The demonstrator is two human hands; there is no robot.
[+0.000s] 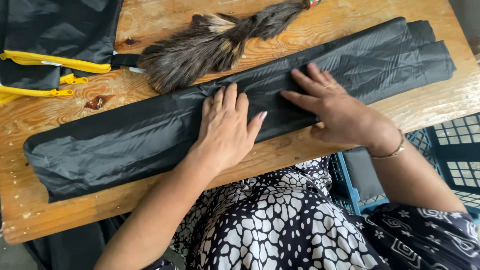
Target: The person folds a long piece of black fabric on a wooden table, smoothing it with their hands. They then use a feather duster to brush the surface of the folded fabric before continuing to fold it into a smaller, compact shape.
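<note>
A: We have our left hand [226,127] and right hand [334,107] flat, no grip closed, pressing the black fabric [150,135] folded into a long strip across the tabletop [440,102].

B: Folding looks mostly done; the ends remain loose. The fur piece [210,45] lies beyond.

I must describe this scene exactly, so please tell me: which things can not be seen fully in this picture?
- Black bag with yellow zippers, head view: cut off by the top and left edges.
- Furry brush: its handle end leaves the top edge.
- Folded black fabric: the middle is covered by the left hand and right hand.
- Blue crate: hidden partly by the wooden table and right arm.
</note>
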